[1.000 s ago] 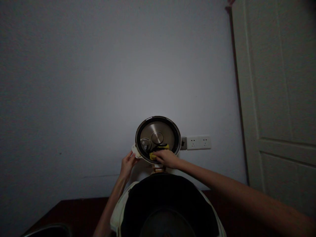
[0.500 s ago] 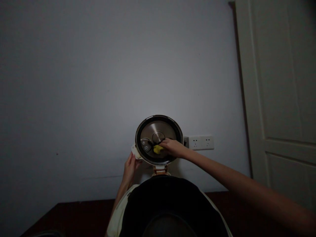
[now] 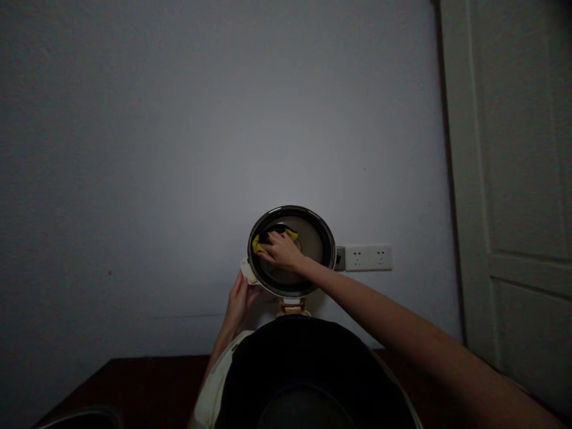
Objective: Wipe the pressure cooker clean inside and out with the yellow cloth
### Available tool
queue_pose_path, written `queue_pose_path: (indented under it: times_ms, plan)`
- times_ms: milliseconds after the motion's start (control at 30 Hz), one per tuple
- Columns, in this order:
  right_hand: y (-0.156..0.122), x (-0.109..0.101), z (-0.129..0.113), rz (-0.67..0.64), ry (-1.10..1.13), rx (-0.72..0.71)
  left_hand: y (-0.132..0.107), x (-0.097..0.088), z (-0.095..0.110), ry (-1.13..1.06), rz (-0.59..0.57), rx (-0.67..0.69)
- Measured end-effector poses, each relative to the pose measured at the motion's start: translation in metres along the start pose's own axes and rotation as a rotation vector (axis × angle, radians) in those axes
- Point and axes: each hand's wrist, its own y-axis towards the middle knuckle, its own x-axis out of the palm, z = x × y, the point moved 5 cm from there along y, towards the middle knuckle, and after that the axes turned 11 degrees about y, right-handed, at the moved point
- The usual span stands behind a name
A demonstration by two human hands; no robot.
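Upright against the wall stands the raised round lid (image 3: 315, 238) of a cooker, its metal inner face toward me. My left hand (image 3: 240, 298) grips the white tab handle (image 3: 248, 272) at the lid's lower left edge. Pressed on the upper left of the inner face, my right hand (image 3: 281, 250) holds a yellow and black cloth (image 3: 291, 234) under its fingers. Below, the white cooker body (image 3: 214, 381) sits with its dark pot (image 3: 308, 363) open to view. A hinge (image 3: 293, 306) joins lid and body.
A white wall socket (image 3: 369, 258) with a grey plug (image 3: 340, 258) is just right of the lid. The cooker stands on a dark red table (image 3: 147, 381). A dark rounded rim (image 3: 84, 417) shows at the lower left. A pale door (image 3: 518, 179) is at right.
My right hand has moved the cloth from the lower middle of the lid's inner face to its upper left. The left hand keeps hold of the handle. The view has shifted slightly.
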Motion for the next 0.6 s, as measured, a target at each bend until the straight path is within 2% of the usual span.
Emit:
queue_pose_path:
  times_ms: [133,233,333,467,533,600]
  plan:
    - [-0.007,-0.006,0.018,-0.007,-0.003,-0.098,0.000,0.001,0.001,-0.017,-0.010,0.008]
    - [-0.013,-0.017,0.036,0.040,-0.009,-0.032,0.000,0.001,0.002,-0.020,-0.009,0.006]
    - [-0.019,-0.013,0.028,0.044,0.014,0.027,0.001,0.000,0.002,-0.022,-0.004,0.008]
    - [-0.018,0.005,0.005,-0.051,0.032,-0.036,0.002,0.000,0.001,-0.033,-0.006,0.006]
    - [-0.016,0.004,0.011,-0.075,0.012,-0.020,0.002,0.000,0.001,-0.036,-0.003,0.002]
    - [-0.016,-0.003,0.027,-0.067,-0.014,0.040,0.002,-0.001,0.001,-0.041,-0.005,-0.005]
